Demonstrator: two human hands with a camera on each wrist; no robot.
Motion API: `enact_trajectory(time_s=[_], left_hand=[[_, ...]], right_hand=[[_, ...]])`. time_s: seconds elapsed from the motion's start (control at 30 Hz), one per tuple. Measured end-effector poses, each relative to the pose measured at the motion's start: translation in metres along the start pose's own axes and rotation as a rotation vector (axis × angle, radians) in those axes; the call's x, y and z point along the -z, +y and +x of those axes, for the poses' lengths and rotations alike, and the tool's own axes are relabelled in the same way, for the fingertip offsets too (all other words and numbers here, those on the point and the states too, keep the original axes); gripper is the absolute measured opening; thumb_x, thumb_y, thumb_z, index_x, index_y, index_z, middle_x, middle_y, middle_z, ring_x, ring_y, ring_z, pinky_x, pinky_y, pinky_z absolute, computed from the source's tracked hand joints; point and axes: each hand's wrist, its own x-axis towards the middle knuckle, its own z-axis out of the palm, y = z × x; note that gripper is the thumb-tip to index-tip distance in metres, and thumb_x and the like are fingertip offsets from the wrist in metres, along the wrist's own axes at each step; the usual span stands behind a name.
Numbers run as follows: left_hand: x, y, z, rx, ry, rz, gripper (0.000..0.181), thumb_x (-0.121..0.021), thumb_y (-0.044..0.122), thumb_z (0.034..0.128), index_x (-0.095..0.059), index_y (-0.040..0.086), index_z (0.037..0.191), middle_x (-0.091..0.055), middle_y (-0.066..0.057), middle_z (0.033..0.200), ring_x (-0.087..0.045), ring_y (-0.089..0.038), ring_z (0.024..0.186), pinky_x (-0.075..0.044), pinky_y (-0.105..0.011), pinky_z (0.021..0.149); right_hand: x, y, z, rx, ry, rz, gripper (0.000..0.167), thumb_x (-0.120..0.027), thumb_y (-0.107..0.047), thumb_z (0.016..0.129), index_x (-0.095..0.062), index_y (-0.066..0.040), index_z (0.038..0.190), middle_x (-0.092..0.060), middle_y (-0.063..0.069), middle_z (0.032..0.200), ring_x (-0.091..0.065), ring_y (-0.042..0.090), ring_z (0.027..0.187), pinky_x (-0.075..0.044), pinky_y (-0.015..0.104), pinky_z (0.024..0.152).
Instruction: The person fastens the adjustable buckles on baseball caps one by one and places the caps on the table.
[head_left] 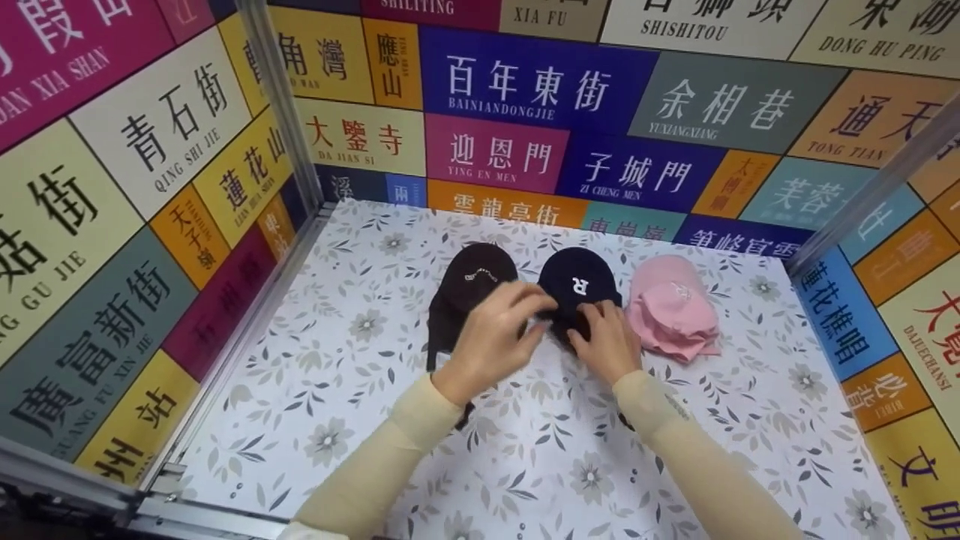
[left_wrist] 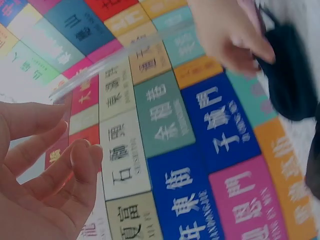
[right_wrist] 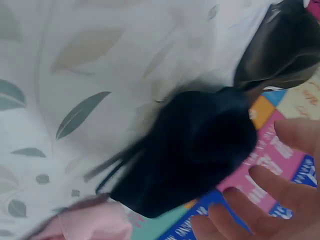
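Note:
A navy cap (head_left: 576, 274) with a white letter R lies in the middle of a row of caps. My right hand (head_left: 609, 343) is at its front edge, fingers spread and lightly bent; in the right wrist view they stand beside the blurred navy cap (right_wrist: 195, 150) with nothing gripped. My left hand (head_left: 491, 337) is raised between the navy cap and a black cap (head_left: 476, 274), its fingers loosely bent. In the left wrist view, that hand (left_wrist: 50, 165) holds nothing. To the right sits a pink cap (head_left: 671, 307), close by my right hand.
The caps lie on a white tabletop (head_left: 330, 390) printed with flowers and leaves. Panels (head_left: 525, 82) with colourful Chinese street signs enclose the back and sides. Metal frame posts (head_left: 281, 112) stand at the corners. Dark straps trail from the black cap toward the front.

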Motion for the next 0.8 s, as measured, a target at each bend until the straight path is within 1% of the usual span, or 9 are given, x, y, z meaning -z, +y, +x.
enact_trajectory(time_s=[0.1,0.2,0.27,0.33,0.43,0.57,0.63,0.7,0.8], left_hand=[[0.003,-0.016,0.013,0.036,-0.021,0.070,0.025,-0.076,0.011,0.0876,-0.072,0.010,0.112,-0.066,-0.003,0.113,-0.061,-0.017,0.104,-0.048,-0.023,0.092],[0.002,-0.037,0.022,0.107,-0.055,0.145,0.026,-0.076,0.013,0.0870,-0.071,0.012,0.113,-0.065,-0.003,0.112,-0.061,-0.018,0.104,-0.050,-0.027,0.089],[-0.001,-0.052,0.025,0.162,-0.087,0.186,0.028,-0.076,0.014,0.0869,-0.071,0.012,0.115,-0.065,-0.003,0.113,-0.060,-0.021,0.104,-0.051,-0.032,0.088],[-0.006,-0.067,0.025,0.208,-0.111,0.218,0.029,-0.075,0.014,0.0871,-0.071,0.013,0.116,-0.064,-0.004,0.112,-0.060,-0.024,0.103,-0.051,-0.037,0.088],[-0.014,-0.088,0.017,0.249,-0.132,0.245,0.028,-0.075,0.014,0.0873,-0.071,0.011,0.115,-0.062,-0.007,0.109,-0.059,-0.028,0.102,-0.051,-0.042,0.088],[-0.028,-0.108,-0.001,0.304,-0.169,0.297,0.025,-0.075,0.017,0.0887,-0.070,0.009,0.113,-0.062,-0.010,0.108,-0.058,-0.032,0.101,-0.052,-0.045,0.083],[-0.037,-0.116,-0.013,0.350,-0.221,0.337,0.030,-0.074,0.024,0.0899,-0.070,0.010,0.117,-0.061,-0.013,0.112,-0.057,-0.034,0.104,-0.053,-0.047,0.080],[-0.046,-0.122,-0.025,0.405,-0.298,0.377,0.040,-0.075,0.033,0.0899,-0.068,0.011,0.123,-0.060,-0.016,0.120,-0.056,-0.036,0.108,-0.054,-0.050,0.077],[-0.060,-0.131,-0.042,0.480,-0.418,0.416,0.058,-0.079,0.041,0.0857,-0.062,0.016,0.135,-0.055,-0.020,0.131,-0.053,-0.039,0.113,-0.055,-0.054,0.074]], right_hand=[[0.010,-0.008,-0.014,0.019,0.065,0.020,0.047,-0.076,-0.030,0.087,-0.065,-0.010,0.128,-0.057,0.014,0.122,-0.054,0.036,0.113,-0.046,0.052,0.091],[0.020,-0.016,-0.029,0.032,0.106,0.050,0.042,-0.077,-0.025,0.086,-0.067,-0.012,0.125,-0.058,0.011,0.122,-0.054,0.033,0.112,-0.048,0.050,0.087],[0.025,-0.020,-0.038,0.036,0.132,0.067,0.039,-0.078,-0.022,0.085,-0.069,-0.013,0.122,-0.059,0.009,0.120,-0.055,0.031,0.111,-0.049,0.049,0.086],[0.029,-0.023,-0.045,0.038,0.155,0.081,0.038,-0.078,-0.019,0.084,-0.069,-0.013,0.120,-0.059,0.008,0.119,-0.056,0.030,0.110,-0.050,0.050,0.084],[0.032,-0.025,-0.053,0.039,0.181,0.090,0.036,-0.078,-0.018,0.083,-0.070,-0.014,0.118,-0.060,0.008,0.119,-0.056,0.030,0.111,-0.051,0.051,0.079],[0.033,-0.023,-0.064,0.029,0.197,0.093,0.034,-0.078,-0.019,0.083,-0.071,-0.015,0.116,-0.060,0.007,0.118,-0.056,0.030,0.112,-0.051,0.052,0.075],[0.032,-0.022,-0.070,0.021,0.198,0.092,0.034,-0.078,-0.019,0.083,-0.071,-0.016,0.116,-0.061,0.006,0.119,-0.056,0.030,0.114,-0.051,0.052,0.076],[0.031,-0.021,-0.076,0.011,0.195,0.088,0.033,-0.078,-0.019,0.083,-0.071,-0.016,0.116,-0.061,0.006,0.119,-0.055,0.029,0.113,-0.050,0.051,0.076],[0.028,-0.020,-0.085,-0.010,0.186,0.083,0.034,-0.078,-0.020,0.083,-0.072,-0.017,0.116,-0.061,0.005,0.120,-0.055,0.029,0.113,-0.052,0.052,0.072]])
